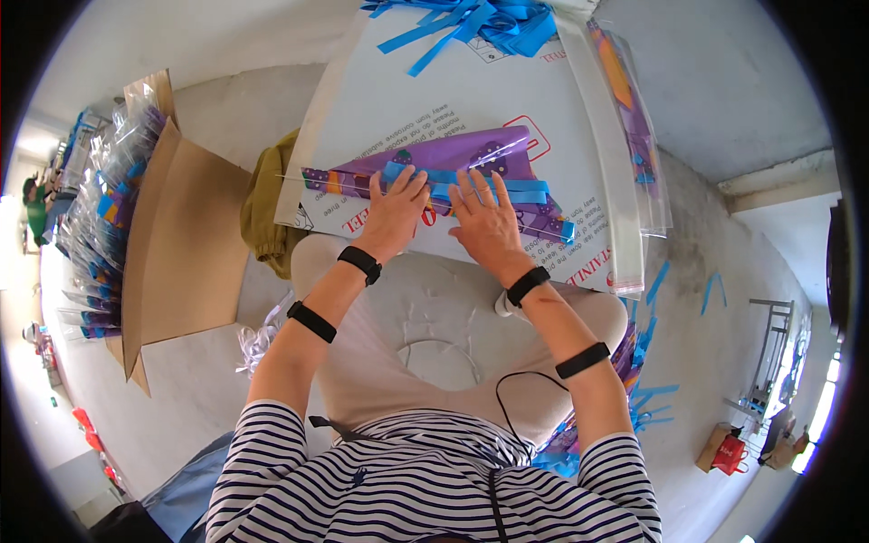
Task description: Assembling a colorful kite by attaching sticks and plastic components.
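A purple sheet (445, 150) and blue ribbon (529, 190) lie partly beneath both hands (395, 215), fingers extended, seemingly gripping nothing.

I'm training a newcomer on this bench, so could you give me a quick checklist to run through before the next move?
1. Left hand on the work: ok, its fingers rest on the bundle.
2. Right hand on the blue strip: ok, fingers spread.
3. Purple patterned sheet on the white board: ok.
4. Layers flat under the palms: cannot tell, hands cover them.
5. Floor free of stray blue strips: not ok, several lie at right.
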`<state>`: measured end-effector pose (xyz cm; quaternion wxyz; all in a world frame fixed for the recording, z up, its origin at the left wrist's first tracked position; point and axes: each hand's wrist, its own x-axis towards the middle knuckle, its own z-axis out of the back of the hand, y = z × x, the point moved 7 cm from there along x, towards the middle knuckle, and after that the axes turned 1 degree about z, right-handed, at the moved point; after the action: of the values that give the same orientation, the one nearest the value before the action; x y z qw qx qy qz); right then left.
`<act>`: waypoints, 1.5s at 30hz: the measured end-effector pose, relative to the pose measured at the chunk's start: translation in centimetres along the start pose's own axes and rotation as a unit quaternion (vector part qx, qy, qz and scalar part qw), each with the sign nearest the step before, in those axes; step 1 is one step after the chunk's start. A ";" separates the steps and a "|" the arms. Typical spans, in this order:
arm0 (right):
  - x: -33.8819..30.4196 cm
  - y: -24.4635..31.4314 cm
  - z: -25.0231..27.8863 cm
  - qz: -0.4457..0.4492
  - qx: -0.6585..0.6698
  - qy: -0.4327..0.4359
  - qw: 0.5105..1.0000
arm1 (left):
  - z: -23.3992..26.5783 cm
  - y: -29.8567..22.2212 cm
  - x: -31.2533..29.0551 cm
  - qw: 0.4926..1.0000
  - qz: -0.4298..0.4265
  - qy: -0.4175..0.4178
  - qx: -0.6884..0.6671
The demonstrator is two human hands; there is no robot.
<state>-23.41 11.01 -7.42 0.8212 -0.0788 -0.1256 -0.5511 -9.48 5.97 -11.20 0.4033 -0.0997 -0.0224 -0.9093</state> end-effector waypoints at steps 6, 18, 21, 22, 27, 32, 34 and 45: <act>-1.5 -1.4 -3.8 0.002 -0.044 0.044 0.998 | 0.7 -0.1 -0.2 1.000 -0.020 -0.016 -0.001; -3.3 -3.1 -2.9 0.010 -0.008 0.049 0.999 | 0.4 1.3 0.1 0.996 -0.080 0.016 -0.034; -3.3 -3.2 -3.2 0.018 -0.028 0.049 0.998 | 0.2 1.5 0.2 0.995 -0.086 0.022 -0.035; -3.3 -3.1 -3.3 0.023 -0.049 0.046 0.997 | 0.3 1.5 0.2 0.995 -0.089 0.012 -0.039; -3.1 -3.2 -3.2 0.039 -0.071 0.031 0.996 | 0.3 1.5 0.3 0.996 -0.080 0.007 -0.047; -3.6 -4.5 -2.9 0.029 -0.076 0.018 0.997 | 0.2 1.8 0.4 0.995 -0.094 -0.016 -0.005; -4.2 -5.7 -2.5 0.000 -0.056 0.005 0.998 | 0.3 1.9 0.4 0.995 -0.089 -0.023 -0.026; -4.8 -11.5 -0.6 -0.105 0.254 0.002 0.961 | 1.4 4.0 2.3 0.983 -0.030 0.031 -0.179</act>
<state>-35.74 10.71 -9.49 0.7518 0.1472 -0.2678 -0.5843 -7.79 1.78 -9.53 0.3518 -0.1414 0.1504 -0.9130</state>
